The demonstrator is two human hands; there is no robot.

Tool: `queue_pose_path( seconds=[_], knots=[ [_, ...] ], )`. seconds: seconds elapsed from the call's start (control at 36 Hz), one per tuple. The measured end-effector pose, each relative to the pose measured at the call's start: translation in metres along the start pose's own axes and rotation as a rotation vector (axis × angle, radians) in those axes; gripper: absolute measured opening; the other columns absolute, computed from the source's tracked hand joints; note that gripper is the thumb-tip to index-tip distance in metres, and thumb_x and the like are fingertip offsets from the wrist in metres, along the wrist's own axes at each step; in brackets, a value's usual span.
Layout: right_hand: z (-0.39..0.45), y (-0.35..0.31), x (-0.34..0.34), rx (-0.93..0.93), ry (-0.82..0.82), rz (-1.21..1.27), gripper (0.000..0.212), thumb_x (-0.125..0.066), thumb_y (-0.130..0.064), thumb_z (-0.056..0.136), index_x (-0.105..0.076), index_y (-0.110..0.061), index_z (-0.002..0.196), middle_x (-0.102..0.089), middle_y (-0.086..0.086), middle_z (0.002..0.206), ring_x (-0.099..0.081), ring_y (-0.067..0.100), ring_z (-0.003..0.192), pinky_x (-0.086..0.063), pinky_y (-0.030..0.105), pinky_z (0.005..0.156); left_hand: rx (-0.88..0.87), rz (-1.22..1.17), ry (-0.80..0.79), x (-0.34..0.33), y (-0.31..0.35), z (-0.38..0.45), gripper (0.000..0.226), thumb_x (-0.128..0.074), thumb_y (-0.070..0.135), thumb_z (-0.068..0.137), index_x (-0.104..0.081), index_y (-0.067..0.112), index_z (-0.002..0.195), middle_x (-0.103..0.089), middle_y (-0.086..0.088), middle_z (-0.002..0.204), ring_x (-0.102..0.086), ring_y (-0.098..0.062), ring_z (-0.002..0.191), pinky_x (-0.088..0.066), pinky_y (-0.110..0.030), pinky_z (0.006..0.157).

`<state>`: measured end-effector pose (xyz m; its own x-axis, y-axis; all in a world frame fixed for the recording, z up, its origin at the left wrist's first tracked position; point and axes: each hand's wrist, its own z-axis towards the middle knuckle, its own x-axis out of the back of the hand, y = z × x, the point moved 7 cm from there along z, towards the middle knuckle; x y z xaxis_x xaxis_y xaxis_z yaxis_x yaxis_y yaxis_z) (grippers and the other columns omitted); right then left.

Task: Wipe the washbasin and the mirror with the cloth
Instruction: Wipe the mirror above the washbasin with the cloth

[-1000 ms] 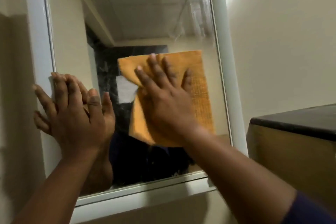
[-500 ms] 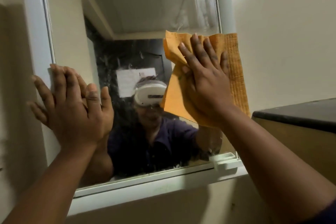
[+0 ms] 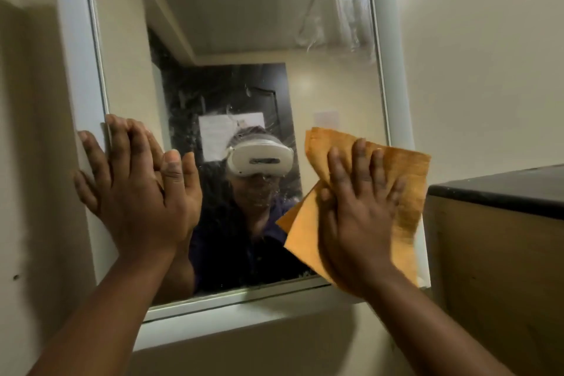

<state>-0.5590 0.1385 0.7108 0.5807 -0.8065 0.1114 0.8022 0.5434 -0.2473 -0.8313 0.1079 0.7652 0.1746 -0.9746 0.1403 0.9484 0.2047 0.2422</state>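
Observation:
A white-framed mirror [image 3: 244, 24] hangs on the wall ahead, with smears on its glass. My right hand [image 3: 360, 223] presses a folded orange cloth [image 3: 403, 180] flat against the mirror's lower right corner, fingers spread; the cloth overlaps the right frame. My left hand [image 3: 134, 186] rests flat with straight fingers on the mirror's left edge and frame. The washbasin is out of view.
A dark-topped beige cabinet or ledge [image 3: 500, 189] juts out at the right, close to the mirror's frame. Clear plastic film [image 3: 338, 9] clings to the mirror's upper right. A person wearing a white headset is reflected in the glass. Beige wall surrounds the mirror.
My right hand swept the cloth from the mirror's middle to the right edge, then down to the lower right corner. The left hand stayed on the left frame.

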Motion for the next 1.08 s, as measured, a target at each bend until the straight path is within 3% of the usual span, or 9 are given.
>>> queue_pose_path(
  seconds=[0.06,0.17,0.31,0.44,0.56,0.69,0.81,0.97,1.08],
  knots=[
    [-0.012,-0.031,-0.012,0.121,-0.085,0.019,0.053,-0.025,-0.042,0.096,-0.022,-0.029,0.147,-0.009,0.004,0.157,0.001,0.028,0.145,0.004,0.054,0.112,0.043,0.062,0.009,-0.003,-0.006,0.0,0.071,-0.024,0.056,0.094,0.006,0.024,0.15,0.011,0.001,0.158,0.008,-0.026,0.146,-0.01,-0.057,0.115],
    [-0.048,-0.093,-0.041,0.536,-0.261,-0.054,0.055,-0.035,-0.039,0.092,-0.026,-0.03,0.146,-0.015,0.002,0.157,-0.004,0.028,0.145,-0.002,0.058,0.111,-0.033,-0.196,0.082,0.039,0.014,-0.01,0.062,-0.023,0.046,0.095,-0.023,0.014,0.148,-0.016,-0.006,0.157,-0.002,-0.029,0.146,0.001,-0.049,0.114],
    [-0.047,-0.084,-0.04,0.735,-0.327,-0.09,0.057,-0.035,-0.036,0.092,-0.021,-0.03,0.147,-0.012,-0.003,0.157,-0.003,0.022,0.145,0.005,0.053,0.113,-0.029,-0.193,0.095,0.044,0.013,-0.012,0.06,-0.024,0.043,0.095,-0.025,0.012,0.147,-0.018,-0.006,0.157,-0.005,-0.029,0.146,0.0,-0.049,0.114],
    [-0.02,-0.037,-0.019,0.575,-0.233,-0.102,0.049,-0.021,-0.042,0.098,-0.017,-0.033,0.146,-0.015,-0.003,0.155,-0.009,0.023,0.143,-0.003,0.052,0.113,-0.036,-0.113,0.124,0.04,0.008,-0.015,0.059,-0.04,0.038,0.095,-0.024,0.015,0.147,-0.018,-0.003,0.157,-0.004,-0.023,0.146,0.001,-0.039,0.115],
    [-0.005,-0.008,-0.009,0.4,-0.191,-0.127,0.051,-0.014,-0.046,0.098,-0.009,-0.035,0.148,-0.008,-0.004,0.156,-0.005,0.024,0.145,-0.003,0.055,0.113,-0.066,-0.062,0.101,0.036,0.004,-0.022,0.06,-0.037,0.038,0.095,-0.02,0.017,0.148,-0.015,0.0,0.158,-0.003,-0.02,0.146,0.003,-0.036,0.115],
    [-0.001,0.019,-0.001,0.277,-0.18,-0.129,0.052,-0.011,-0.05,0.097,-0.002,-0.041,0.147,-0.005,-0.003,0.157,-0.001,0.022,0.145,0.001,0.052,0.114,-0.037,0.113,0.065,0.021,-0.009,-0.03,0.069,-0.036,0.048,0.093,-0.002,0.026,0.15,0.003,0.008,0.158,0.008,-0.016,0.146,0.003,-0.037,0.117],
    [-0.008,0.014,-0.004,0.146,-0.143,-0.084,0.054,-0.01,-0.052,0.096,-0.008,-0.037,0.148,-0.002,-0.002,0.157,0.003,0.022,0.144,0.009,0.046,0.112,-0.129,-0.033,0.074,0.032,-0.009,-0.043,0.061,-0.028,0.038,0.093,-0.015,0.014,0.148,-0.02,-0.003,0.156,-0.008,-0.022,0.146,-0.006,-0.038,0.116],
    [-0.038,-0.036,-0.022,0.285,-0.166,-0.079,0.054,-0.021,-0.047,0.095,-0.019,-0.03,0.146,-0.014,0.004,0.155,-0.006,0.034,0.142,0.001,0.056,0.11,-0.094,-0.006,0.075,0.03,-0.01,-0.051,0.071,-0.047,0.034,0.091,-0.006,0.02,0.148,-0.017,0.0,0.156,-0.004,-0.019,0.146,-0.003,-0.037,0.116],
    [-0.061,-0.07,-0.036,0.402,-0.17,-0.093,0.054,-0.029,-0.041,0.093,-0.023,-0.029,0.145,-0.016,0.007,0.154,-0.01,0.035,0.142,0.001,0.061,0.109,-0.104,-0.167,0.056,0.039,-0.004,-0.059,0.057,-0.022,0.04,0.095,-0.024,0.01,0.144,-0.021,-0.003,0.153,-0.01,-0.024,0.145,-0.003,-0.038,0.116]
  ],
)
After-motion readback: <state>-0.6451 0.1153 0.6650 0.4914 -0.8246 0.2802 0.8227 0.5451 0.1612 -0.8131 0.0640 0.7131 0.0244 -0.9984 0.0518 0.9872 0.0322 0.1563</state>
